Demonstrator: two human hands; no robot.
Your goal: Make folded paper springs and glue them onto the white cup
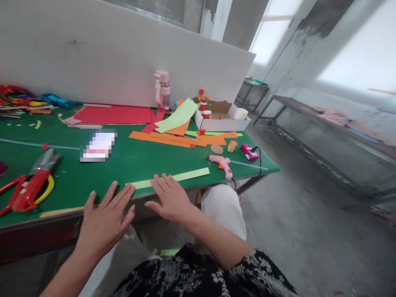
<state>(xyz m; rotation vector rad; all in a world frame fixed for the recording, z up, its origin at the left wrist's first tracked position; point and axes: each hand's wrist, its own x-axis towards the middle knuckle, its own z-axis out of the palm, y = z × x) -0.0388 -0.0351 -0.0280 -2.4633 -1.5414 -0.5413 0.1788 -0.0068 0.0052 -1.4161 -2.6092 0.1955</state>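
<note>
Black top (182, 274), white-grey print, looks floral but too blurred for finer detail. Right sleeve (258, 268) in matching fabric, ends above the bare right forearm (218, 239). Trousers (224, 208) plain, white at right knee, greyer on left leg. Left hand (103, 220), right hand (172, 199) both bare.

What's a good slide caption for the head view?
Left hand at one end of a pale green strip, right hand on it, glue gun lying nearby.
</note>
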